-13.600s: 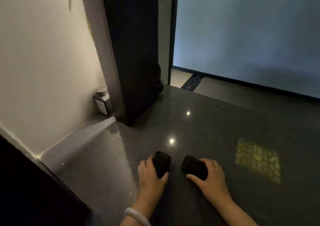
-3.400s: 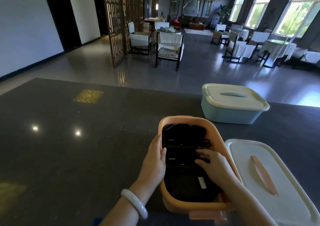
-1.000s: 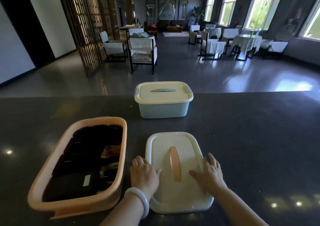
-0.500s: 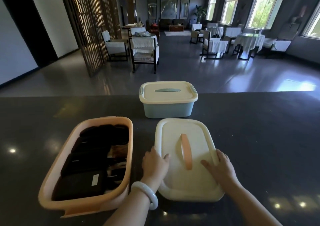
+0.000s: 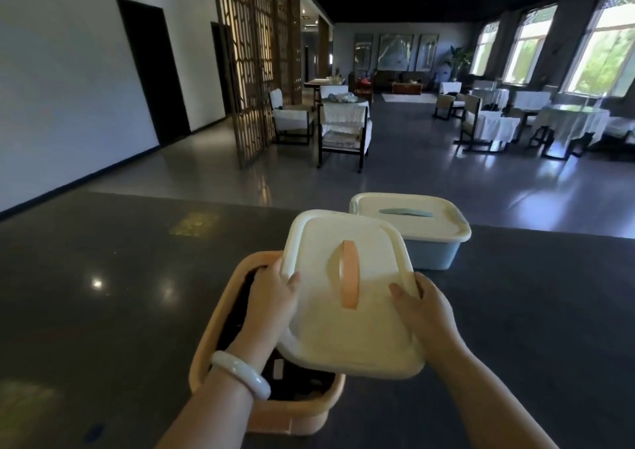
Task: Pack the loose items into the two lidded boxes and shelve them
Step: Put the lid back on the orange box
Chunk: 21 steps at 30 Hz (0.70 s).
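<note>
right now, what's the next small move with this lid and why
Probably shift the cream lid left and lower it onto the orange box: left hand and right hand hold its sides, but it overhangs the box's right rim.

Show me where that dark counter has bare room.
The dark polished counter lies bare left of the orange plastic box and right of the lidded blue box. The middle is crowded: left hand and right hand hold the cream lid over the orange box.
</note>
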Motion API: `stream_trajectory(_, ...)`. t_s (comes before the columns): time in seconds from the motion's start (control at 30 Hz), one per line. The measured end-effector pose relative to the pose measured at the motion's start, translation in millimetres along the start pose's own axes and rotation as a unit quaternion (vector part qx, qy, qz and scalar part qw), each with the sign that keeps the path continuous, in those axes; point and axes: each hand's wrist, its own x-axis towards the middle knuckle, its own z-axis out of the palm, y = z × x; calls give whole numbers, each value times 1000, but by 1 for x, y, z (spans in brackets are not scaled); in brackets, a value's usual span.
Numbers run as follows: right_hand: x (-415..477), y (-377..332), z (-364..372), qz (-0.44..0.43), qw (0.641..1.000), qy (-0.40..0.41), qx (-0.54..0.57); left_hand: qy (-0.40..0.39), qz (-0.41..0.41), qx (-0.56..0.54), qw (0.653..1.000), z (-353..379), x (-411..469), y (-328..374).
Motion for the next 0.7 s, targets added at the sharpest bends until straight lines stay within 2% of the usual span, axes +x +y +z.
stream_trajectory(0.2, -29, -23, 70, -25, 998, -49, -24, 21, -68, -3, 997, -52, -1, -67)
stream_trajectory(0.33, -45, -23, 97, -5, 997, -75, -13, 27, -105, -13, 994, -64, -5, -100)
stream_trajectory(0.43, -51, -22, 105, 6, 998, -69, 4, 10, -120, -25, 992, -65, -6, -111)
stream_trajectory(0.53, -57, -17, 107, 57, 995, -56, 59, 3, -133, -58, 989, -63, -5, -119)
stream_trajectory(0.7, -62, -5, 110, 82, 993, -37, 76, 1, -138, -113, 984, -62, -1, -122)
